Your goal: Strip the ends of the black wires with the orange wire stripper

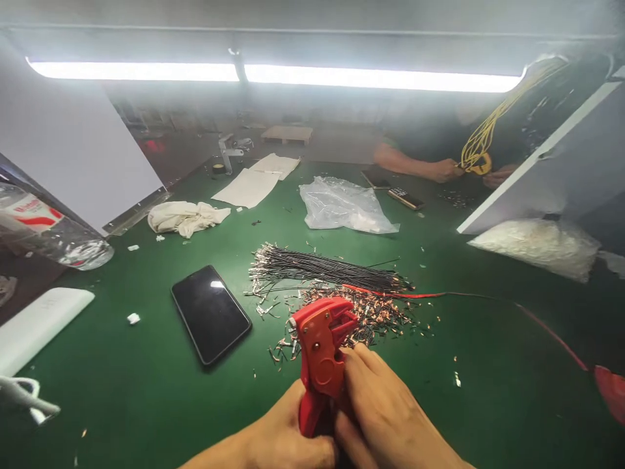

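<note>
My left hand (pixel 293 433) is closed around the handles of a red wire stripper (pixel 319 352), which stands upright with its jaws toward the right. Pressed close against the tool's right side is my right hand (pixel 385 404), its fingers curled; whatever they hold is hidden. Just beyond the tool, a bundle of black wires (pixel 327 267) lies with metal ends at the left. In front of it spreads a heap of short cut wire scraps (pixel 381 312), with bare copper showing. A red strip (pixel 395 293) lies across the heap.
On the green table (pixel 146 391) lie a black phone (pixel 211 314), a white cloth (pixel 188 217), papers (pixel 256 182) and a plastic bag (pixel 344 205). A bottle (pixel 53 228) leans at left. Another person's hand (pixel 444 170) is by yellow wires (pixel 481 146) behind the right panel (pixel 547 150).
</note>
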### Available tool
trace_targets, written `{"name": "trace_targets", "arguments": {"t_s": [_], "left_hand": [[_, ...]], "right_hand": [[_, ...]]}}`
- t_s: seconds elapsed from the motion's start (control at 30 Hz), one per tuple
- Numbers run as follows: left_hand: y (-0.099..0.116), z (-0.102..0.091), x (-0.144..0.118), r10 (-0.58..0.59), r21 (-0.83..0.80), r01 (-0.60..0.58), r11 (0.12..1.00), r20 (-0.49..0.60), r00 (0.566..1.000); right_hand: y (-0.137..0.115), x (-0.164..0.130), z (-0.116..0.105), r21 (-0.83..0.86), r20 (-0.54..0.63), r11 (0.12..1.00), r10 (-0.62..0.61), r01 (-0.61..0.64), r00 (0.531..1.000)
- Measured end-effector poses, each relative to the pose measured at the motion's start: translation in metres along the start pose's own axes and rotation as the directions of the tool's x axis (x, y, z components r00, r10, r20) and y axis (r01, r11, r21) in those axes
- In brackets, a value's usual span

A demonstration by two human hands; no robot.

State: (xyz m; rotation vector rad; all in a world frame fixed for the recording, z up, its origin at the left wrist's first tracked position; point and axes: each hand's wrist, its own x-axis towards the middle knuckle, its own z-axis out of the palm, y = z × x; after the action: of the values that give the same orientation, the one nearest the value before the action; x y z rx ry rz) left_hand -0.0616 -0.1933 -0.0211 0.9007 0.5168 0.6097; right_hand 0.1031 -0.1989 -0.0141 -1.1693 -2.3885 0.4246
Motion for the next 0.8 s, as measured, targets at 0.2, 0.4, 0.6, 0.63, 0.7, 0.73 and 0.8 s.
{"name": "trace_targets", "arguments": {"t_s": [0.2, 0.4, 0.6, 0.63, 0.7, 0.73, 0.8], "left_hand": [[0.001, -0.002, 0.001, -0.018, 0.013, 0.018, 1.000, 0.025, 1.000], [-0.003, -0.005, -0.001, 0.024, 0.056, -0.022, 0.998, -0.030, 0.999], [-0.003, -0.003, -0.001, 0.055, 0.062, -0.052, 0.997, -0.035, 0.998], [-0.003, -0.003, 0.000, 0.055, 0.060, -0.052, 0.997, -0.036, 0.998], [-0.004, -0.004, 0.000, 0.054, 0.050, -0.052, 0.997, -0.042, 0.998], [-0.005, -0.005, 0.001, 0.051, 0.045, -0.049, 0.998, -0.043, 0.998], [-0.006, -0.007, 0.001, 0.039, 0.035, -0.037, 0.999, -0.045, 0.998]], "right_hand": [[0.000, -0.001, 0.001, 0.013, -0.033, 1.000, 0.004, -0.004, 0.999], [-0.001, 0.001, 0.004, 0.022, -0.055, 1.000, 0.014, -0.013, 0.998], [0.000, 0.004, 0.001, -0.005, -0.062, 1.000, -0.022, 0.022, 0.998], [0.002, 0.003, 0.001, -0.025, -0.059, 0.999, -0.041, 0.040, 0.997], [0.005, 0.002, 0.001, -0.073, -0.043, 0.994, -0.086, 0.083, 0.995], [0.007, 0.002, 0.001, -0.094, -0.042, 0.990, -0.106, 0.102, 0.993], [0.009, 0.001, 0.000, -0.114, -0.047, 0.986, -0.131, 0.125, 0.990]]}}
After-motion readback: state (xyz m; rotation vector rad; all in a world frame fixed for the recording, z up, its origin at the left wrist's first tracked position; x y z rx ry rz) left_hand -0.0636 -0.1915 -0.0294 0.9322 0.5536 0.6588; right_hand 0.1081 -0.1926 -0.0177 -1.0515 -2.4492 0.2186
